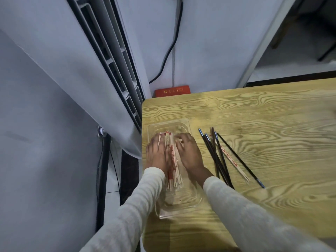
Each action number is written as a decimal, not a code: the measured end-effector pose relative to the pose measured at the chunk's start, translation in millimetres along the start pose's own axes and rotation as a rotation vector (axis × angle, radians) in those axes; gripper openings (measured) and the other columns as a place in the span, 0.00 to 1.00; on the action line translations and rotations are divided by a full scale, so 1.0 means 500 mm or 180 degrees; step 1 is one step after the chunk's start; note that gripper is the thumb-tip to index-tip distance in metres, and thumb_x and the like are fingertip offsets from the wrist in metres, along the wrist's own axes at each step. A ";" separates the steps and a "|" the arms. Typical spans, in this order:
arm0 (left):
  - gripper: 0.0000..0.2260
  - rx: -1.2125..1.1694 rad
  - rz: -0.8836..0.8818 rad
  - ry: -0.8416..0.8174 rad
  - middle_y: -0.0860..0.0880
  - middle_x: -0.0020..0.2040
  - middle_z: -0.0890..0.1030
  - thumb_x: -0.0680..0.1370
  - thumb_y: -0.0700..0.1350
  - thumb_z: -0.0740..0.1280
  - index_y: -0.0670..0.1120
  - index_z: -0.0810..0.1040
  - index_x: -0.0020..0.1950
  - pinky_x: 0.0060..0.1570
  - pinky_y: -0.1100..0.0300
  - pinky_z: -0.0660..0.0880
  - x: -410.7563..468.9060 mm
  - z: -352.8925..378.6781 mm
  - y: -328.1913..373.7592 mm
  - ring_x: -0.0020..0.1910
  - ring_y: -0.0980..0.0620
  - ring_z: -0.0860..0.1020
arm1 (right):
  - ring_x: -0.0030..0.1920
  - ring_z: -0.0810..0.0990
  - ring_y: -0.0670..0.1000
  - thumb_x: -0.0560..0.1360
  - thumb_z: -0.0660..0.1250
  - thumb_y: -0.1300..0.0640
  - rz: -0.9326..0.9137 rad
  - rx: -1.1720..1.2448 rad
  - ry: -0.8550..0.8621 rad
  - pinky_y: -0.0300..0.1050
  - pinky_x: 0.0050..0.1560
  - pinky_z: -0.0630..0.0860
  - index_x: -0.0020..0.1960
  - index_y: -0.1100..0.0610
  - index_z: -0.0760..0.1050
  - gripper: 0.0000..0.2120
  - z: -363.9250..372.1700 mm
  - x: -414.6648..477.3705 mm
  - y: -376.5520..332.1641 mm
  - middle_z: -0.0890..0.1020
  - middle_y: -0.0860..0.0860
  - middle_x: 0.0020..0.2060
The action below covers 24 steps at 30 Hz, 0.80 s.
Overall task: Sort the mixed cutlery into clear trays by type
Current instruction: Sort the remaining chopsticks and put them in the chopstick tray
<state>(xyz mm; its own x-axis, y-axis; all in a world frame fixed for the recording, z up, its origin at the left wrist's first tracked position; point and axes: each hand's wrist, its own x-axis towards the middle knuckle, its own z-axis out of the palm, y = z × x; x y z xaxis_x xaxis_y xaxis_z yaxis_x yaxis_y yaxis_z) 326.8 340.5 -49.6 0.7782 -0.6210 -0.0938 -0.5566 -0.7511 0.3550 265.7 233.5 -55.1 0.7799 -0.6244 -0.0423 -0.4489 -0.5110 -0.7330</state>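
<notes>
A clear tray (189, 199) lay lengthwise along the left edge of the wood-grain tabletop (263, 115), its far end short of the far left corner. Inside it lay a bundle of disposable chopsticks (172, 160) in paper wrappers printed with red, running from the tray's far end toward its middle.

Both hands were down in the tray, one on each side of the bundle. The left hand (156, 151) lay flat against the bundle's left side, its grip open, the fingers straight and pointing to the far end. The right hand (189, 153) rested against the bundle's right side with its fingers bent at the knuckles, the fingertips (179, 138) at the bundle's far end. Whether that grip had closed on any stick could not be told. Pale knitted sleeves (145, 197) covered both forearms.

To the right of the tray, apart from it, a loose heap of black chopsticks (218, 160) lay on the tabletop, crossing one another. One wrapped disposable pair (233, 160) lay among them, and a single black chopstick (241, 161) lay slanted on the heap's right side.

Beyond the far left corner stood a red device (171, 90), with a black cable (171, 48) hanging down the wall above it. A white louvred appliance (101, 51) stood left of the tabletop.
</notes>
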 end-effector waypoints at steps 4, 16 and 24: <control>0.23 -0.0053 0.0223 -0.0065 0.51 0.77 0.53 0.82 0.44 0.51 0.48 0.50 0.77 0.74 0.59 0.42 0.008 0.004 0.062 0.76 0.53 0.50 | 0.58 0.74 0.52 0.79 0.59 0.60 0.0260 0.0190 0.0616 0.44 0.54 0.70 0.58 0.55 0.76 0.11 -0.077 -0.022 0.065 0.78 0.53 0.55; 0.23 -0.0058 0.0529 -0.0404 0.50 0.76 0.59 0.80 0.41 0.54 0.49 0.55 0.76 0.73 0.59 0.50 -0.019 0.091 0.302 0.74 0.53 0.57 | 0.60 0.73 0.56 0.78 0.58 0.61 0.0983 -0.1108 -0.0178 0.47 0.55 0.72 0.63 0.56 0.72 0.15 -0.223 -0.101 0.281 0.75 0.55 0.58; 0.20 -0.0081 0.0021 -0.0639 0.50 0.71 0.66 0.80 0.44 0.55 0.51 0.62 0.72 0.69 0.56 0.61 -0.035 0.135 0.346 0.69 0.50 0.66 | 0.57 0.77 0.58 0.78 0.55 0.62 0.0911 -0.1184 -0.0526 0.47 0.53 0.73 0.58 0.61 0.73 0.13 -0.232 -0.072 0.282 0.77 0.57 0.55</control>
<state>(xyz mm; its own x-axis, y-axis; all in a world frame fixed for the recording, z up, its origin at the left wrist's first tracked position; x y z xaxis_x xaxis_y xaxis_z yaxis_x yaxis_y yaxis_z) 197.1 206.3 -49.1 0.6996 -0.6599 -0.2740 -0.5520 -0.7426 0.3792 123.8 115.2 -78.2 0.6478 -0.6839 -0.3357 -0.7569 -0.5276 -0.3857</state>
